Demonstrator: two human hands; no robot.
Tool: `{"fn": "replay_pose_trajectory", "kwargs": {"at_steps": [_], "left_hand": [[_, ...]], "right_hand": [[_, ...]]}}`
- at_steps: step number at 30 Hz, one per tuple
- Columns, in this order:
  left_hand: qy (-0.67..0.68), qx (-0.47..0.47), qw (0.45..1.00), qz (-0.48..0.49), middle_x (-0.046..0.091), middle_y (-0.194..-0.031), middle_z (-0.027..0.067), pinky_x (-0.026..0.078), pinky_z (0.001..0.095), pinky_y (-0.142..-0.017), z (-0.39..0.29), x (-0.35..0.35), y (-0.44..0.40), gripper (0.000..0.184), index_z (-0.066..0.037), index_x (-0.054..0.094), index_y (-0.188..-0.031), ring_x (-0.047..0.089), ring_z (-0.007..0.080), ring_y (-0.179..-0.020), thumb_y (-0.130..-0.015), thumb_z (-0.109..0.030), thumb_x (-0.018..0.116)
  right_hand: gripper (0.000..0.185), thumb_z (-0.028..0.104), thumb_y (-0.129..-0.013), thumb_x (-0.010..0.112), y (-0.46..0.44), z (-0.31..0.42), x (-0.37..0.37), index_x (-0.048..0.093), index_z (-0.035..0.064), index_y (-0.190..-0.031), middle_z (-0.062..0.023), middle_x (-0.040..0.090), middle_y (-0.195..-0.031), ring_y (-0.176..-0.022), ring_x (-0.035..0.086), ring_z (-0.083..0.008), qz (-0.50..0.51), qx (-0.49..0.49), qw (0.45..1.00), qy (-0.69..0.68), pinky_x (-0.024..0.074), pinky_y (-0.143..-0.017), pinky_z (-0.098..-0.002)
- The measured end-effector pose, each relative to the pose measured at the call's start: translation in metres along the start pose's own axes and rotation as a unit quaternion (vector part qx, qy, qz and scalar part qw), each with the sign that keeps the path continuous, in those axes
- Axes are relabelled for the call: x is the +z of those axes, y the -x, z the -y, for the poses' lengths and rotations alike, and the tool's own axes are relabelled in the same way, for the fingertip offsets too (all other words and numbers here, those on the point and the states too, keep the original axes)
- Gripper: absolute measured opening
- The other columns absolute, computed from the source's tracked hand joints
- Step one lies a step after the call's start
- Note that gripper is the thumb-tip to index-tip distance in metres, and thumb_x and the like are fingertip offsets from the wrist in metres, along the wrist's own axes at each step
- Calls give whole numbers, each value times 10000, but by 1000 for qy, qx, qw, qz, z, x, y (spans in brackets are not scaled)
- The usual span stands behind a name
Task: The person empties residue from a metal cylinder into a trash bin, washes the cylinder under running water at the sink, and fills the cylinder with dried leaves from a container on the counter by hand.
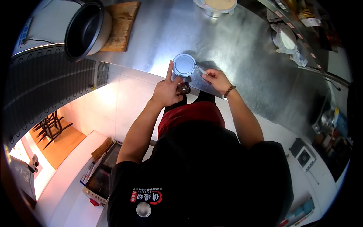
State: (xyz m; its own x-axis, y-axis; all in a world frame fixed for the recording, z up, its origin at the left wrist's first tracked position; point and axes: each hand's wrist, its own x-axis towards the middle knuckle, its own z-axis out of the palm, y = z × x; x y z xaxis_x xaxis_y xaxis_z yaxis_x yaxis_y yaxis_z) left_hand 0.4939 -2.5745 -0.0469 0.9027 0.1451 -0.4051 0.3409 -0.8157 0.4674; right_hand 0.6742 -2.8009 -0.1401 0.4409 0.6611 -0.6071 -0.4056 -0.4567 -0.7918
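Note:
A round, pale blue lidded container (184,65) stands near the front edge of the steel counter. My left hand (165,91) is closed around a small dark brown jar (183,89) in front of it. The left index finger stretches up along the container's left side. At the container's right, my right hand (218,81) pinches a small pale strip (201,70) between thumb and fingers. The strip's inner end lies close to the rim; whether it is attached I cannot tell.
A big black-lined pot (85,32) rests by a wooden board (123,26) at the back left. A bowl of pale food (219,4) is at the far edge. A bag-covered bowl (285,39) stands under the right-hand shelf (298,36). The counter's front edge runs by my body.

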Motion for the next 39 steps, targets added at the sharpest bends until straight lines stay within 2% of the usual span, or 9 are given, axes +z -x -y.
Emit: {"fn": "replay_pose_trajectory", "kwargs": {"at_steps": [8, 11, 18, 23, 26, 28, 30, 34, 39], "left_hand": [[62, 23, 994, -83, 160, -1751, 332, 642, 505, -799, 0, 11, 13, 594, -217, 662, -1273, 763, 468, -950, -720, -290, 868], [65, 124, 973, -186, 198, -1760, 289, 653, 505, -796, 8, 33, 26, 668, -184, 659, -1314, 717, 467, -1184, -709, -315, 911], [202, 13, 961, -187, 278, -1733, 251, 614, 378, -727, 37, 83, 80, 659, -53, 605, -1263, 750, 317, -843, -710, -172, 941], [245, -30, 947, -205, 280, -1729, 228, 599, 347, -726, 38, 99, 92, 666, -45, 590, -1269, 714, 248, -767, -705, -130, 934], [263, -43, 937, -226, 299, -1716, 223, 596, 339, -725, 36, 108, 85, 698, -38, 573, -1281, 712, 245, -776, -698, -113, 950], [275, -52, 930, -240, 310, -1706, 224, 593, 336, -716, 33, 113, 89, 732, -26, 552, -1302, 713, 239, -797, -699, -97, 961], [322, -67, 911, -248, 334, -1677, 234, 632, 355, -784, 44, 130, 98, 745, -10, 531, -1326, 736, 304, -983, -723, -101, 959], [261, -95, 910, -309, 378, -1622, 249, 658, 372, -862, 67, 172, 127, 775, -5, 515, -1382, 667, 368, -1243, -749, -116, 948], [236, -187, 913, -276, 409, -1614, 232, 645, 354, -748, 12, 134, 158, 756, -4, 541, -1362, 754, 290, -917, -742, -140, 952]], "right_hand": [[211, 233, -1012, 767, 47, 20, -13, 743, 27, -1055, -19, 683, -783, -714, 581, -120, -162, -66, 974, 143, 506, -693, -316], [212, 245, -1009, 777, 78, 37, -71, 748, 36, -1018, -7, 687, -777, -714, 598, -107, -267, -120, 951, 96, 504, -695, -296], [217, 198, -1021, 756, 251, 251, -276, 742, 35, -1163, -18, 757, -934, -840, 684, -95, -561, -361, 735, 125, 556, -765, -282], [301, 260, -928, 838, 314, 370, -419, 782, 20, -1101, -38, 774, -889, -815, 708, -88, -585, -361, 725, 39, 558, -722, -265], [593, 583, -969, 671, 307, 416, -457, 779, 80, -1266, -149, 794, -1060, -1054, 733, -291, -703, -232, 654, 155, 567, -945, -434], [676, 644, -981, 598, 288, 429, -435, 738, 91, -1343, -195, 699, -1364, -1338, 567, -420, -857, -164, 443, 207, 454, -1129, -499], [509, 501, -1021, 622, 265, 411, -403, 739, 84, -1288, -204, 665, -1352, -1326, 531, -434, -786, -365, 410, 286, 403, -1155, -522], [176, 141, -962, 742, 189, 346, -227, 693, 32, -1092, -149, 686, -1057, -942, 683, -325, -419, -547, 638, 343, 569, -843, -429], [240, 179, -956, 780, 86, 210, -92, 716, 32, -1136, -120, 677, -1060, -969, 700, -242, -48, -407, 841, 353, 597, -828, -396]]}}
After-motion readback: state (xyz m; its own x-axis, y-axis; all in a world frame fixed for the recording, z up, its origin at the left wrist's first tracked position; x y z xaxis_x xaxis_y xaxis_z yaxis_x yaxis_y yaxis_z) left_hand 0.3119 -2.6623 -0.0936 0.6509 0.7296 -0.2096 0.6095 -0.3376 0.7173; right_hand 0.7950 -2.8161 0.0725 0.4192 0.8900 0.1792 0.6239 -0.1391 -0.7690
